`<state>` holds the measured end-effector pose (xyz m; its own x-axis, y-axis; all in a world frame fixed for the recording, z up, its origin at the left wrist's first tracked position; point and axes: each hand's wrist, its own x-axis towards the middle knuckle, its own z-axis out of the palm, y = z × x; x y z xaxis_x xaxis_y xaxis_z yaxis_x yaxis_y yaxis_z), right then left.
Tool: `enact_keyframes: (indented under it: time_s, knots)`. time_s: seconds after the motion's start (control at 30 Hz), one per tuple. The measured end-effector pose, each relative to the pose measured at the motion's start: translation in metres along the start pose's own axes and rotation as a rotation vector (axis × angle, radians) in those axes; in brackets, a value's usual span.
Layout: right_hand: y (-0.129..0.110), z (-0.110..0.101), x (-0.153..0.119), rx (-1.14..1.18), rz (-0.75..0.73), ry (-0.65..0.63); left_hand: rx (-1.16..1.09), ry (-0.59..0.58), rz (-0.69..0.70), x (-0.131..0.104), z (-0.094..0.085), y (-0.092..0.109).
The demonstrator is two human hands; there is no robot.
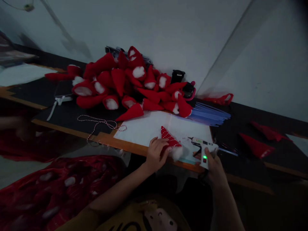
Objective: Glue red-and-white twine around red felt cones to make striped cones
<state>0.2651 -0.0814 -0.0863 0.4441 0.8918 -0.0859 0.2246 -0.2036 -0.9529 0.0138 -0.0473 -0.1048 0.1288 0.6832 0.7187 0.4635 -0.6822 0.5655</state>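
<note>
My left hand [157, 153] is closed on a small red felt cone hat [168, 137] wound with red-and-white twisted cord. White stuffing [177, 153] bulges from its wide end, and its tip points away from me. In my right hand [214, 165] is a white hot glue gun [204, 146] with a green light lit on its handle. Its nozzle points left, toward the cone but apart from it, and a glue stick [228, 151] sticks out at the back. Beneath both hands lies a white paper sheet [137, 130] on the dark table.
A heap of stuffed red cones [117, 80] fills the table's back. Bluish glue sticks [207, 114] lie right of it. Loose striped cord [96, 121] lies at left, red felt pieces [256, 146] at right. A red bag [62, 189] stands lower left, near another person's arm [14, 125].
</note>
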Motion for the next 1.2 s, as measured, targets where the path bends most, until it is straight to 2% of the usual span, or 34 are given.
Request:
enact_keyframes:
  time_s: [0.13,0.23,0.3,0.33,0.4,0.5,0.57,0.67,0.87,1.2]
  knots:
    - [-0.002,-0.017,0.015,-0.393,0.020,0.037,0.079,0.073,0.018,-0.018,-0.003,0.005]
    - [-0.015,-0.031,0.003,-0.822,-0.053,0.176,0.195,0.112,0.015,-0.028,0.001,0.010]
    - [-0.027,-0.032,-0.011,-0.937,-0.116,0.231,0.237,0.122,-0.032,-0.033,0.006,0.013]
    - [-0.032,-0.028,-0.020,-0.887,-0.148,0.216,0.250,0.129,-0.058,-0.035,0.008,0.013]
    - [-0.041,-0.015,-0.035,-0.711,-0.215,0.100,0.274,0.134,-0.095,-0.038,0.011,0.014]
    - [-0.047,0.010,-0.053,-0.505,-0.293,-0.186,0.281,0.126,-0.132,-0.040,0.013,0.012]
    - [-0.049,0.024,-0.060,-0.468,-0.346,-0.343,0.250,0.115,-0.158,-0.040,0.010,0.013]
    - [-0.054,0.037,-0.064,-0.489,-0.370,-0.498,0.200,0.121,-0.169,-0.037,0.003,0.018]
    - [-0.058,0.052,-0.054,-0.426,-0.354,-0.587,0.184,0.178,-0.078,-0.029,-0.013,0.032]
    - [-0.066,0.071,-0.039,-0.293,-0.325,-0.713,0.219,0.146,-0.035,-0.028,-0.021,0.031]
